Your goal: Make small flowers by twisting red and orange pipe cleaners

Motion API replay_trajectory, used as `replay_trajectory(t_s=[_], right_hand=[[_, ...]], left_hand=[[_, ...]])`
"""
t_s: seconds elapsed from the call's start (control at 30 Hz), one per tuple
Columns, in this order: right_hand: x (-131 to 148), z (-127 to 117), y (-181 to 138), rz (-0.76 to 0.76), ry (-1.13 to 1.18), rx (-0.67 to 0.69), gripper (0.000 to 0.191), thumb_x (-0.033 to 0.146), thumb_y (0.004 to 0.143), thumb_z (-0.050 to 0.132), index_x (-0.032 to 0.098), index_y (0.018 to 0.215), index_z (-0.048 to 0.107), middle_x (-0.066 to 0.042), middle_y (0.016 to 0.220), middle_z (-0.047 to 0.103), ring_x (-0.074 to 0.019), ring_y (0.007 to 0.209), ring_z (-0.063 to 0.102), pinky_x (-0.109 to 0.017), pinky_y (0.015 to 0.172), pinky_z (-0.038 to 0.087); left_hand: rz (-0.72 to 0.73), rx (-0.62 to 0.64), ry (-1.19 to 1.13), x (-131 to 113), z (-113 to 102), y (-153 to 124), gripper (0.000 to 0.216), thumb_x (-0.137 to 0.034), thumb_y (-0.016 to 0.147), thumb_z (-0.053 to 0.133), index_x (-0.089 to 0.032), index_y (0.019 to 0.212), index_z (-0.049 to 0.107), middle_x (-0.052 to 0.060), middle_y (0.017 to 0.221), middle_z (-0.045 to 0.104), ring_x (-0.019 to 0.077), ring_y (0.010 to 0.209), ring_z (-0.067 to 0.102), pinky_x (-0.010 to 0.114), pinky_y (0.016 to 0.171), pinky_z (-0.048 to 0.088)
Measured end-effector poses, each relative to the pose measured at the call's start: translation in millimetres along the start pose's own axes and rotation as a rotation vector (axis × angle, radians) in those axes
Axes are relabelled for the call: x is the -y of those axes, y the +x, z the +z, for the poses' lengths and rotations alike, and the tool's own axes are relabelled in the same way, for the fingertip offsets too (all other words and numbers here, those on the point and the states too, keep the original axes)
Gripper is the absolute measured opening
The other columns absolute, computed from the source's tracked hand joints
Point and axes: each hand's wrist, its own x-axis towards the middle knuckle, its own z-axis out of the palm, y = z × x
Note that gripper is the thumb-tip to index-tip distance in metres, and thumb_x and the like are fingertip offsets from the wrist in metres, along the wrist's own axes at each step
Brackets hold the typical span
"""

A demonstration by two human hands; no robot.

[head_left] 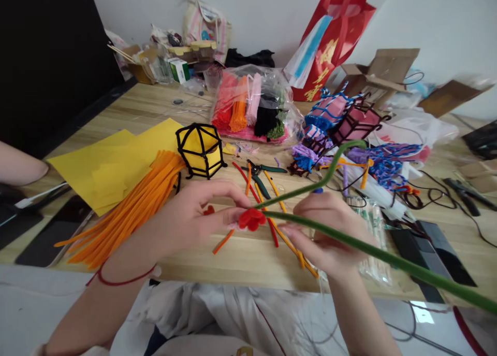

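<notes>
My left hand [205,208] is closed, its thumb and fingertips pinching a small red pipe-cleaner flower [252,219]. From the flower a green pipe cleaner [373,248] runs in two lengths, one bent at the upper right, the other passing in front of my right hand [330,231]. That hand is curled, and a small blue end [318,190] shows above its fingers; what it belongs to is hidden. Beneath both hands lie loose red, orange and yellow pipe cleaners [276,190]. Dark-green-handled pliers [258,177] lie just beyond.
A black-framed yellow lantern [201,151] stands beyond my left hand, near orange pipe cleaners [128,216] and yellow sheets [116,164]. Farther back are a bag of coloured pipe cleaners [254,104], pink lanterns [357,123] and a red bag [330,45]. Another person's arm [21,164] rests at left.
</notes>
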Motion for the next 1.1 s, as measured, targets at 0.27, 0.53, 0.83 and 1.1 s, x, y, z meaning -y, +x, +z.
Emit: replay_trajectory(t_s=[0.27, 0.53, 0.83, 1.1], right_hand=[[-8.2, -23.4, 7.5, -0.321, -0.439, 0.220, 0.026, 0.019, 0.094, 0.079, 0.023, 0.119, 0.076, -0.005, 0.112, 0.084, -0.0271, 0.113, 0.076, -0.047, 0.114, 0.057], [-10.0, -23.2, 29.6, -0.508, -0.345, 0.415, 0.036, 0.011, 0.110, 0.040, 0.010, 0.111, 0.076, -0.012, 0.104, 0.084, -0.0202, 0.106, 0.077, -0.036, 0.098, 0.065], [-11.5, -25.0, 36.3, -0.592, -0.327, 0.479, 0.034, 0.008, 0.110, 0.039, 0.007, 0.111, 0.073, -0.013, 0.101, 0.082, -0.0207, 0.098, 0.079, -0.032, 0.085, 0.068], [-29.4, -10.6, 32.4, -0.257, -0.072, 0.504, 0.023, 0.020, 0.113, 0.043, 0.017, 0.116, 0.065, -0.009, 0.108, 0.076, -0.0139, 0.095, 0.075, -0.023, 0.080, 0.063]], left_hand=[[-0.130, 0.213, -0.182, 6.5, -0.3, 12.7, 0.015, -0.033, 0.094, 0.066, -0.022, 0.086, 0.071, -0.001, 0.080, 0.074, 0.0121, 0.064, 0.065, 0.021, 0.060, 0.054], [0.263, -0.009, 0.208, 1.1, 2.0, 12.9, 0.014, -0.013, 0.098, 0.061, -0.020, 0.089, 0.069, -0.002, 0.090, 0.071, 0.0120, 0.088, 0.067, 0.022, 0.082, 0.052], [0.525, -0.037, 0.481, -5.9, -0.7, 10.1, 0.019, -0.018, 0.109, 0.052, -0.018, 0.091, 0.059, 0.000, 0.089, 0.066, 0.0155, 0.091, 0.060, 0.028, 0.091, 0.052], [0.689, -0.079, 0.823, -7.5, -5.4, 7.0, 0.029, -0.010, 0.110, 0.040, -0.015, 0.095, 0.065, 0.007, 0.100, 0.072, 0.0205, 0.102, 0.063, 0.046, 0.117, 0.048]])
